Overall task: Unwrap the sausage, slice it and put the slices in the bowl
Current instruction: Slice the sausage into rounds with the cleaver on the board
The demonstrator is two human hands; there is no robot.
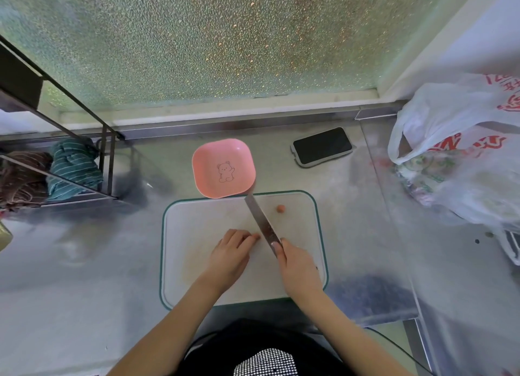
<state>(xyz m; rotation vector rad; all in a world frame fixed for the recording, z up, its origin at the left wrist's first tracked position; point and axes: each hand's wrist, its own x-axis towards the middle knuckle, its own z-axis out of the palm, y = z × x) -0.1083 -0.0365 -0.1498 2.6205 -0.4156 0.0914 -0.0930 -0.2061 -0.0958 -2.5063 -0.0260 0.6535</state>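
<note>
Sausage (256,236): mostly hidden under our left hand (230,256), fingers curled over it on the board (197,234).
Cut piece (280,208): alone, past the blade.
Right hand (298,265): we grip the knife (261,223).
Bowl (223,168): pink, no slices inside, touching the board's far edge.

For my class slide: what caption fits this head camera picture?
Left hand steadies sausage while right hand slices with knife on board; pink bowl empty.

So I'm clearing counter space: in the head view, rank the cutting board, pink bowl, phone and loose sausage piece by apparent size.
1. Cutting board
2. Pink bowl
3. Phone, close to the bowl, so that order is unsure
4. Sausage piece, clearly smallest
</note>
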